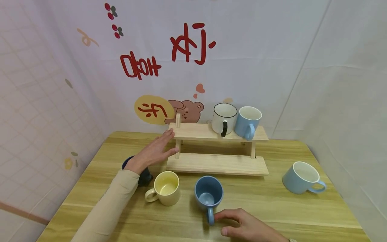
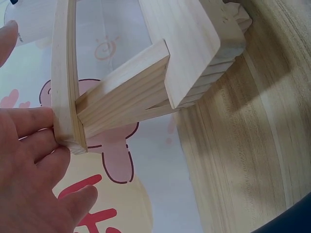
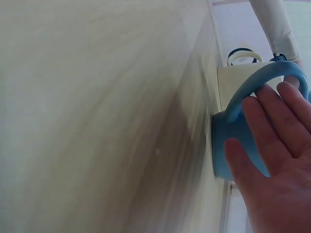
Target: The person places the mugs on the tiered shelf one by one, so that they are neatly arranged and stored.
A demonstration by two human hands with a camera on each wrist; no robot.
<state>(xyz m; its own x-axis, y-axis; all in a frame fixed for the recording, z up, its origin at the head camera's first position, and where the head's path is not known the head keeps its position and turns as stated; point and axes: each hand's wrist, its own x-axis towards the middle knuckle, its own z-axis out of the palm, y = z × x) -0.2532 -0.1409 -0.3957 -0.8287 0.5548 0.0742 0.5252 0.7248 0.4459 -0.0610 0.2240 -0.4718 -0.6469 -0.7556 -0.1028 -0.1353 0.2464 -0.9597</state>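
Observation:
A two-tier wooden shelf (image 1: 217, 164) stands at the back of the table. My left hand (image 1: 154, 151) rests its fingertips against the left end of the upper board; in the left wrist view the fingers (image 2: 39, 145) lie nearly straight along that end. In front of the shelf is a blue mug (image 1: 208, 192), its handle turned toward me. Beside that handle is my right hand (image 1: 245, 226), fingertips at the handle and thumb apart; in the right wrist view the fingers (image 3: 272, 131) are fairly straight, not wrapped around the handle (image 3: 252, 82).
A yellow mug (image 1: 167, 189) stands left of the blue one, and a dark mug (image 1: 145, 177) is partly hidden under my left forearm. On the upper board are a white black-rimmed mug (image 1: 223, 117) and a light-blue mug (image 1: 246, 122). Another light-blue mug (image 1: 294, 179) stands far right.

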